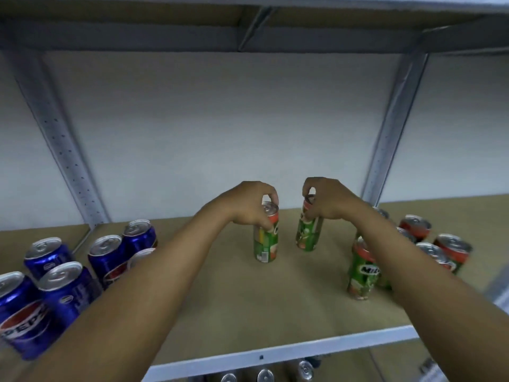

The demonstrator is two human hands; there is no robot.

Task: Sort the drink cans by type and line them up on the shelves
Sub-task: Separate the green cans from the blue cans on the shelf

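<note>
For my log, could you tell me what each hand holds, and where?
Left hand: green can, by its top rim. Right hand: another green can, likewise.

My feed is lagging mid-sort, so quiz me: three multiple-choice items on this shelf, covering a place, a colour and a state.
1. Where do the blue Pepsi aluminium cans stand on the brown shelf board?
A left
B right
C centre

2. Body colour of the slim can under the left hand?
A blue
B green
C silver

3. State of the slim can under the right hand?
A lying flat
B upright, untouched
C tilted, gripped at top

Answers: 1 A, they cluster at the left edge. 2 B, green below a red band. 3 C, it leans while fingers pinch its rim.
</note>
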